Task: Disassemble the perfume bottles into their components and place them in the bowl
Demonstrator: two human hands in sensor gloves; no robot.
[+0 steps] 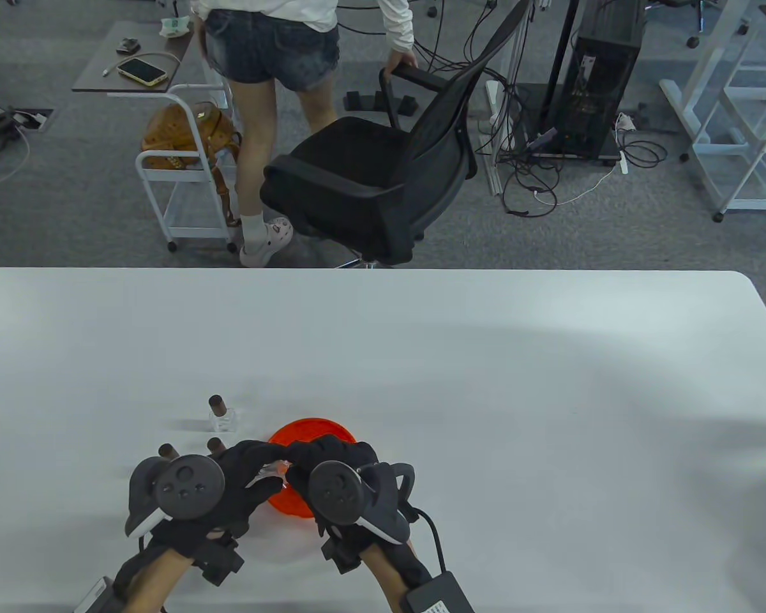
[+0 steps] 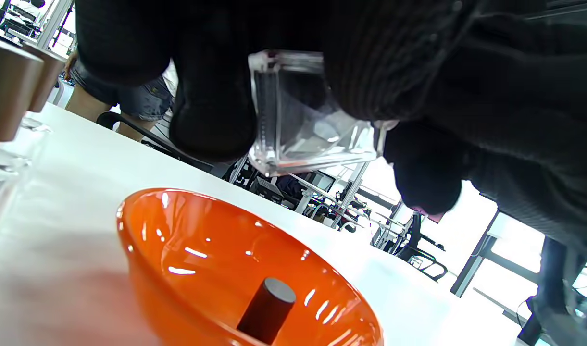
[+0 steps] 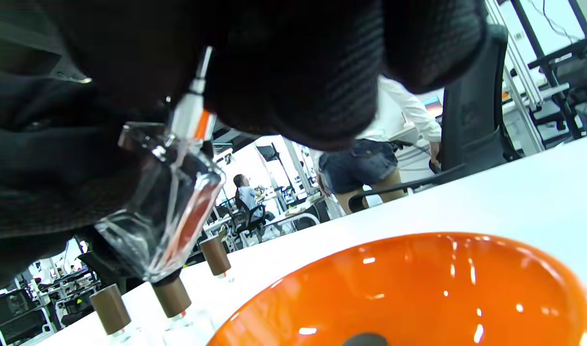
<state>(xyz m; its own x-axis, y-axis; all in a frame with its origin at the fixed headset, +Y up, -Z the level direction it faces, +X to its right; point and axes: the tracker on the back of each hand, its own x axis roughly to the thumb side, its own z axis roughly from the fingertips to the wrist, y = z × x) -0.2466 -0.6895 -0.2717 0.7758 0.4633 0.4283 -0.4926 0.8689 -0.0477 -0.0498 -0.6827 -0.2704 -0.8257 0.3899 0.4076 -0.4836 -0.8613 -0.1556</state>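
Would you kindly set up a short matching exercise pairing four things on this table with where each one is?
1. glass bottle
2. dark cap
3. bowl
4. capped bottle

a. stands on the table, left of the bowl
b. held by both hands above the bowl
c. lies inside the bowl
d. sits on the table under the hands

Pairs: 1-b, 2-c, 3-d, 4-a

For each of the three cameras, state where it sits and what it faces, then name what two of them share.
Table view: high above, looking down at the table; both gloved hands over the orange bowl.
Left wrist view: under the left hand, looking up past its glass bottle.
Right wrist view: under the right hand, facing the capped bottles.
Both wrist views share bowl and bottle.
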